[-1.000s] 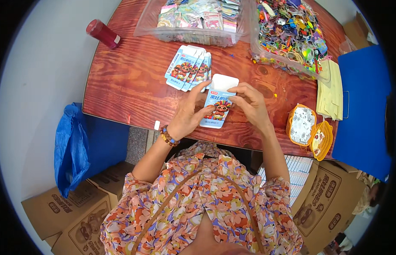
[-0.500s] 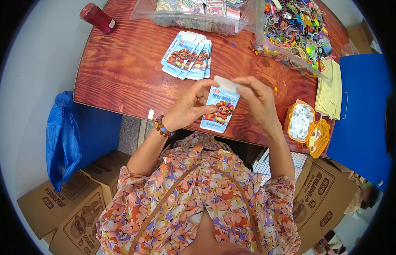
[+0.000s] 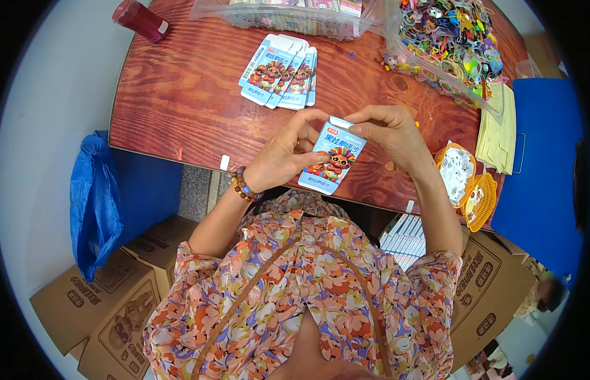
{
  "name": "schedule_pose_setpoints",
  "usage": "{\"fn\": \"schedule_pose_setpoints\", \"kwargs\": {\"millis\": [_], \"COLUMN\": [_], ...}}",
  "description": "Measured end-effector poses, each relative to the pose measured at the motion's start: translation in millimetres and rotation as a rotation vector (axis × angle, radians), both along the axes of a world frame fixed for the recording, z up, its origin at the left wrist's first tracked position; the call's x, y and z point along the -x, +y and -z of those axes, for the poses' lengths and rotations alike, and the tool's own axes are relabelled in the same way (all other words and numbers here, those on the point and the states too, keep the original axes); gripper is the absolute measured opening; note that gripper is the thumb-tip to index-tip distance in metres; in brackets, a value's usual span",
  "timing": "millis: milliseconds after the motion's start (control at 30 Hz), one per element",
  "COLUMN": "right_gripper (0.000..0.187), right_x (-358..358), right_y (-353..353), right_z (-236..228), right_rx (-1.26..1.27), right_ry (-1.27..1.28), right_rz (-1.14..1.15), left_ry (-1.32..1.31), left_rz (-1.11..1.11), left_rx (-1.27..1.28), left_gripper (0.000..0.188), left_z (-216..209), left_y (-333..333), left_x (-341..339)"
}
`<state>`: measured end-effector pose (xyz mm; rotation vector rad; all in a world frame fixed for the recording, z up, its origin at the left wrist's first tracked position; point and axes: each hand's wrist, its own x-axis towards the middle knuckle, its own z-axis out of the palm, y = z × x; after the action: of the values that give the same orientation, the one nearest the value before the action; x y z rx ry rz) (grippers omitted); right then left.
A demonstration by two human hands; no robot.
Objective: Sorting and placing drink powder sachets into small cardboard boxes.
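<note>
Your left hand (image 3: 283, 158) grips the small light-blue carton (image 3: 332, 157) along its left edge, thumb on the printed face and fingers curled behind it. Your right hand (image 3: 389, 130) pinches the carton's top flap at the upper right corner, fingertips pressed together on the white tab. The carton stands between both hands, tilted slightly, raised above the near edge of the wooden table (image 3: 181, 95). Its cartoon-printed front faces you. A fanned stack of flat cartons (image 3: 281, 69) lies on the table beyond your left hand, well apart from it. A clear bag of colourful trinkets (image 3: 450, 38) sits beyond your right hand. Two small orange baskets (image 3: 467, 183) rest just beside your right forearm.
</note>
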<state>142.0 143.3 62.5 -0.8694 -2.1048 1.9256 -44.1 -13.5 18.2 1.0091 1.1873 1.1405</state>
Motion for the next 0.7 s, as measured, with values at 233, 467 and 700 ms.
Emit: {"fn": "schedule_pose_setpoints", "kwargs": {"millis": [233,467,700], "right_gripper": [0.020,0.029,0.022], "right_x": [0,-7,-9], "right_y": [-10,-38,-28], "right_z": [-4,10,24], "right_rx": [-0.127,-0.645,-0.484], "right_ry": [-0.057,0.053,0.115], "right_rz": [-0.005,-0.012,0.055], "left_ry": [0.012,-0.067,-0.064], "left_rz": [-0.077,-0.124,-0.069], "left_rx": [0.041,-0.004,-0.014], "left_gripper": [0.067,0.066,0.056], "left_z": [-1,-4,8], "left_y": [1,1,1], "left_x": [-3,-8,-8]}}
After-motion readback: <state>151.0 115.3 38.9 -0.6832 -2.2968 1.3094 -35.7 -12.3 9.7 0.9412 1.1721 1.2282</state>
